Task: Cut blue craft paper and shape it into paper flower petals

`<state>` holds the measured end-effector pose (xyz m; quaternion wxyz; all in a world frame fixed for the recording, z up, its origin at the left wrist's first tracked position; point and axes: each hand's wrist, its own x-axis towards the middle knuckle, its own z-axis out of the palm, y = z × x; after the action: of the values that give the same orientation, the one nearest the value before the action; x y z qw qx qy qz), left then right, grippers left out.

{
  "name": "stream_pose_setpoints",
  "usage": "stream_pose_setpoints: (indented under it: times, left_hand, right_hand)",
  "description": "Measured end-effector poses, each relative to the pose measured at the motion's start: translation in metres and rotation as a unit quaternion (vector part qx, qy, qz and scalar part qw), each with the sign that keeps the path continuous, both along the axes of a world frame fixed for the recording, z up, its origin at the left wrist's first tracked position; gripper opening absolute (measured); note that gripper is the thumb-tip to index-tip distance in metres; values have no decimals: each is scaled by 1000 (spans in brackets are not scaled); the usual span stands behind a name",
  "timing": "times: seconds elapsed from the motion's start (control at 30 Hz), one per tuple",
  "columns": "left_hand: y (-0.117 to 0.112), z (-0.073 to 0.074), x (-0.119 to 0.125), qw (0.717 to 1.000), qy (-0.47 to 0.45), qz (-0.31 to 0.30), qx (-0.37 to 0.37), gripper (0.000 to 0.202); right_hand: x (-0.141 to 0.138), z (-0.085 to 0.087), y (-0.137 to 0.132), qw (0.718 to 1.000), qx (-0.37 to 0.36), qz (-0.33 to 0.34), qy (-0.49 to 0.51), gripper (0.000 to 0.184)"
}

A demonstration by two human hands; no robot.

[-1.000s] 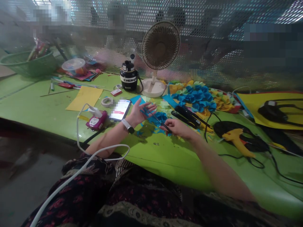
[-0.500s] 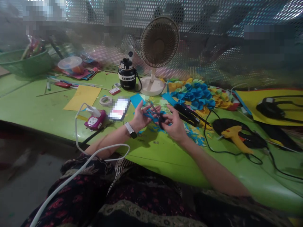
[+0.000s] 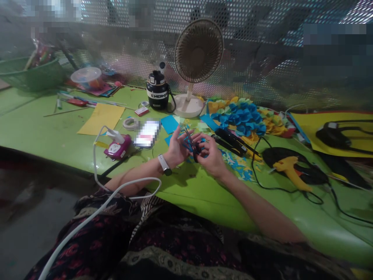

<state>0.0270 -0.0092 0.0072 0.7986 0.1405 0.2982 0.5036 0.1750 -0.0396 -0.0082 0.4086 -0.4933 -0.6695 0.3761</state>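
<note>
My left hand (image 3: 177,147) and my right hand (image 3: 211,153) meet above the green table (image 3: 52,128). Between them are small black-handled scissors (image 3: 196,152), held in my right hand, their thin blades pointing up and away. A scrap of blue paper (image 3: 189,144) lies against the fingers of my left hand, partly hidden by them. Scattered blue and multicoloured paper bits (image 3: 236,167) lie on the table just right of my hands. A white smartwatch (image 3: 164,165) sits on my left wrist.
A pile of blue paper petals (image 3: 241,116) lies beyond my hands, next to a black tool (image 3: 230,142). A yellow glue gun (image 3: 288,169) lies right, with black cords. A phone (image 3: 147,134) and pink socket (image 3: 118,147) with white cable lie left. A fan (image 3: 198,50) stands behind.
My hands have come closer together, and my left hand has closed from an open palm around the blue paper. The scissors now stand more upright between them.
</note>
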Motion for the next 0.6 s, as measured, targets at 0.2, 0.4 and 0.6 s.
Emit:
stream_pose_setpoints:
  times: [0.2,0.4,0.6]
  left_hand:
    - [-2,-2,1,1000,-6,-10,12,67]
    - [-3,4,1,1000,-12,-3,-4,66]
    - [1,6,-3,1000,-20,20,-4,60]
  right_hand:
    - [-1,1,-2,1000,-3,-3,10,59]
    - [-1,3,-2,999,-25,-5,29,53]
    - [-1,6,-3,997,-36,-3,63,56]
